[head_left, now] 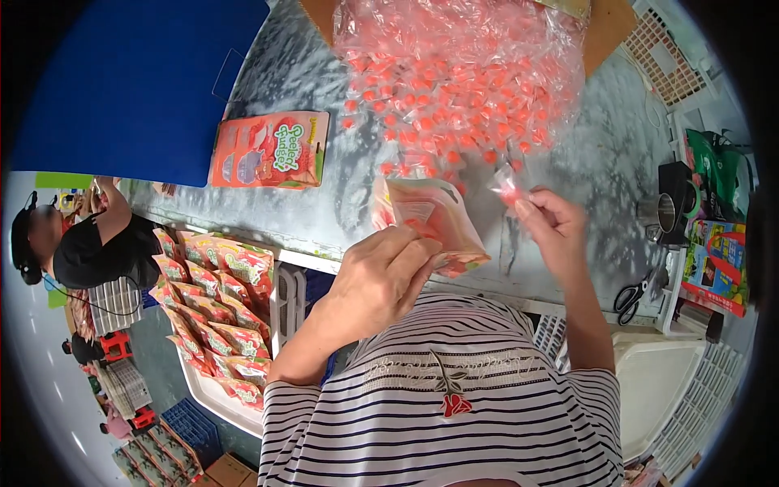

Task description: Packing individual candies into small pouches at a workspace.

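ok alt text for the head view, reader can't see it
A person's left hand holds an open pink pouch while the right hand pinches a small red item in clear wrap. Beyond, a heap of clear-wrapped red items lies on a grey marbled table; at left, a white plastic tray holds red printed pouches.

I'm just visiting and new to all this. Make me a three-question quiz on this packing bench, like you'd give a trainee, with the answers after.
1. True or false: the pouch held in the left hand is open at the top.
2. Fill in: the scissors lie near the table's ____ end, as the worker sees it.
3. What does the right hand hold?
A) the scissors
B) the pouch
C) a small wrapped sweet

Key: 1. True. 2. Right. 3. C.
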`<action>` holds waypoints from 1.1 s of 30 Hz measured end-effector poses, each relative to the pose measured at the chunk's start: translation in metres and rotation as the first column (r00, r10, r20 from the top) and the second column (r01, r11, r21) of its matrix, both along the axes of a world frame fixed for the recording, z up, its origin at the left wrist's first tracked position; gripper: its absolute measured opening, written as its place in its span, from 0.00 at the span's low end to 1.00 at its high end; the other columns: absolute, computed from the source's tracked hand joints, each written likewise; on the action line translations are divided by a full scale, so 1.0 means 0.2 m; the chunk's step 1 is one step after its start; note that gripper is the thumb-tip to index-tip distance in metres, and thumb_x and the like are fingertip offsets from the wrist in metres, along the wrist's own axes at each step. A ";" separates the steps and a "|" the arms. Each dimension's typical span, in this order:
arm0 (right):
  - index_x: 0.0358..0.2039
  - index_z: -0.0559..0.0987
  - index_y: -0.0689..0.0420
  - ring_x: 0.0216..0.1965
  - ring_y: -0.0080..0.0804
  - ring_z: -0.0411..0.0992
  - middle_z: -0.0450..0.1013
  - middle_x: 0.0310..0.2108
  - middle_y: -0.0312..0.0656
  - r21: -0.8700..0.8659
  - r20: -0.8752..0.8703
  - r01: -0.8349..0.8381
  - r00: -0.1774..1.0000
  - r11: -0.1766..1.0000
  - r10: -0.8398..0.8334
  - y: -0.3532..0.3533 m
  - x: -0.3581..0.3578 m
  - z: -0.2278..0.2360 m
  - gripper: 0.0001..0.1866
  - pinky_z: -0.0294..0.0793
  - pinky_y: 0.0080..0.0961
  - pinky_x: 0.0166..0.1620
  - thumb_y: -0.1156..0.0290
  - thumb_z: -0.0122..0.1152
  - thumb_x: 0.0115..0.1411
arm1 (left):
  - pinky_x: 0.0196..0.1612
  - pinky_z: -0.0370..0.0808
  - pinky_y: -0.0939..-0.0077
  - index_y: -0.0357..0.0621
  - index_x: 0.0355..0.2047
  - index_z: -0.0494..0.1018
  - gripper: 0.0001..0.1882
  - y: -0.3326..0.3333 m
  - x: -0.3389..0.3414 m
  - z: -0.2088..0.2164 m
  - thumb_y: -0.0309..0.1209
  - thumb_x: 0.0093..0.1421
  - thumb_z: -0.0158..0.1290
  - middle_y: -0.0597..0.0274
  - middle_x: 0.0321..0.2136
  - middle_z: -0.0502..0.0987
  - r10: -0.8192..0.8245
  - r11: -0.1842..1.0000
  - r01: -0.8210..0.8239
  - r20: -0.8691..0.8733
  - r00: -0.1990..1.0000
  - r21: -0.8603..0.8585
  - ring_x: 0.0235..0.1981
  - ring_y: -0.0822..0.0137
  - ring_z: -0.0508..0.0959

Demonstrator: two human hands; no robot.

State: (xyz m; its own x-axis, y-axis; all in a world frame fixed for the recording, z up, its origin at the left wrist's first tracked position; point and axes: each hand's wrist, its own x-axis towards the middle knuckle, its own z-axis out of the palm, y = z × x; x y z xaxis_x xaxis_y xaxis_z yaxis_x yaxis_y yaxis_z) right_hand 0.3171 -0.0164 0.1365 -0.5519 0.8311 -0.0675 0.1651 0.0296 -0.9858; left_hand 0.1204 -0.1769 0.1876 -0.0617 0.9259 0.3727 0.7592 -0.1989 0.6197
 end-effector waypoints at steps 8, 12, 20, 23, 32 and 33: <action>0.33 0.79 0.67 0.27 0.18 0.67 0.72 0.25 0.36 0.409 0.034 -0.307 0.946 0.860 0.322 -0.03 -0.18 0.38 0.04 0.65 0.18 0.29 0.83 0.60 0.55 | 0.26 0.75 0.66 0.37 0.36 0.74 0.11 0.03 0.00 -0.02 0.19 0.51 0.60 0.53 0.27 0.74 -0.005 0.999 0.006 -0.019 1.000 0.034 0.25 0.55 0.77; 0.37 0.79 0.63 0.25 0.16 0.66 0.74 0.27 0.34 -0.303 -0.359 -0.422 0.881 0.854 0.308 0.00 -0.27 0.50 0.08 0.67 0.18 0.28 0.72 0.54 0.64 | 0.26 0.75 0.66 0.37 0.36 0.75 0.11 0.02 0.00 -0.02 0.19 0.51 0.60 0.53 0.28 0.74 0.014 1.000 -0.014 -0.023 1.000 -0.005 0.25 0.54 0.77; 0.40 0.78 0.63 0.43 0.19 0.72 0.75 0.41 0.38 -0.188 -0.216 -0.380 0.916 0.906 0.339 -0.06 -0.42 0.31 0.12 0.71 0.21 0.48 0.70 0.49 0.67 | 0.26 0.75 0.66 0.35 0.34 0.74 0.10 0.03 0.01 -0.03 0.19 0.51 0.60 0.53 0.28 0.73 0.010 1.000 -0.009 -0.011 1.000 0.025 0.25 0.55 0.76; 0.40 0.76 0.64 0.46 0.25 0.72 0.75 0.43 0.42 0.245 -0.014 -0.407 0.906 0.880 0.423 -0.07 -0.38 0.34 0.09 0.67 0.32 0.56 0.72 0.52 0.65 | 0.27 0.75 0.66 0.35 0.34 0.74 0.10 0.02 0.00 -0.05 0.19 0.50 0.60 0.53 0.28 0.73 0.020 0.999 -0.019 -0.025 0.999 0.029 0.26 0.55 0.76; 0.34 0.78 0.62 0.50 0.37 0.69 0.73 0.40 0.40 0.557 0.462 -0.722 0.680 0.410 0.569 -0.14 -0.18 0.28 0.09 0.53 0.50 0.66 0.76 0.61 0.51 | 0.42 0.73 0.66 0.34 0.44 0.74 0.19 -0.04 -0.13 -0.01 0.28 0.51 0.55 0.51 0.40 0.76 0.077 0.968 -0.111 0.155 0.985 0.224 0.39 0.55 0.76; 0.32 0.78 0.62 0.50 0.36 0.70 0.73 0.40 0.40 0.586 0.452 -0.733 0.649 0.345 0.612 -0.14 -0.18 0.30 0.07 0.54 0.49 0.65 0.77 0.61 0.50 | 0.42 0.73 0.67 0.34 0.46 0.73 0.21 -0.01 -0.16 -0.02 0.31 0.52 0.55 0.51 0.40 0.77 0.112 0.959 -0.154 0.181 0.977 0.240 0.38 0.55 0.76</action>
